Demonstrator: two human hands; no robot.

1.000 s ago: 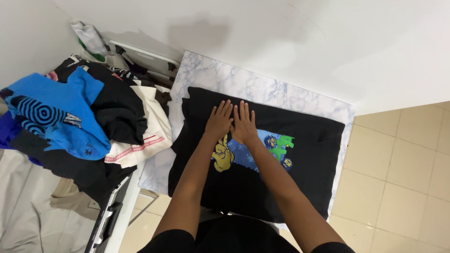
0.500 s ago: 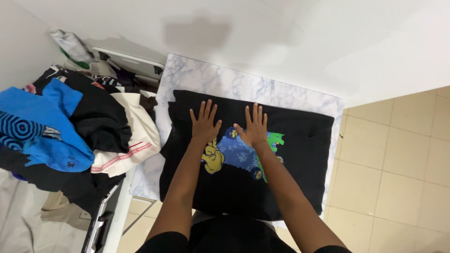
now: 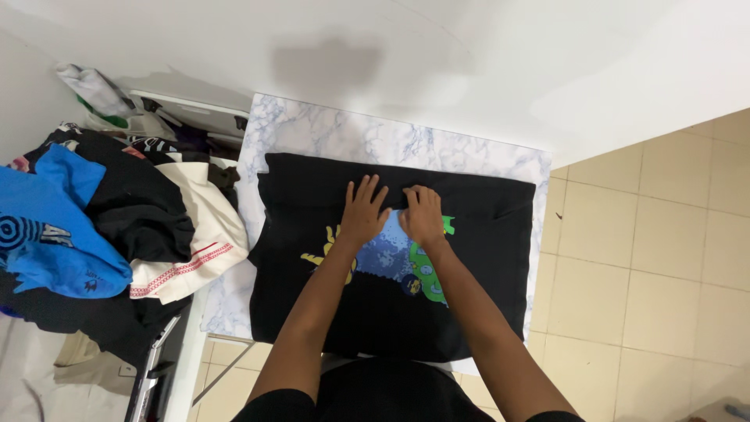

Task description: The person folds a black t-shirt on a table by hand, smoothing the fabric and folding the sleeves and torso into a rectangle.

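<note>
Black printed T-shirt (image 3: 469, 258) spread on marble-patterned table (image 3: 312, 129), centre of frame. Left hand (image 3: 363, 212) flat, fingers splayed, gripping nothing. Right hand (image 3: 423, 217) just beside, fingers curled on the cloth (grip unclear). Clothes pile (image 3: 101, 227) at left.

Left hand (image 3: 363, 217): flat on the black shirt (image 3: 476, 258), fingers spread
Right hand (image 3: 424, 217): fingers curled on the shirt (beside the left)
Table (image 3: 312, 133): marble-patterned
Clothes pile (image 3: 109, 227): left of it

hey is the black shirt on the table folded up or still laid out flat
Laid flat. The black shirt covers most of the marble table, print up, under the left hand and right hand. Tucked-under edges: cannot tell.
</note>
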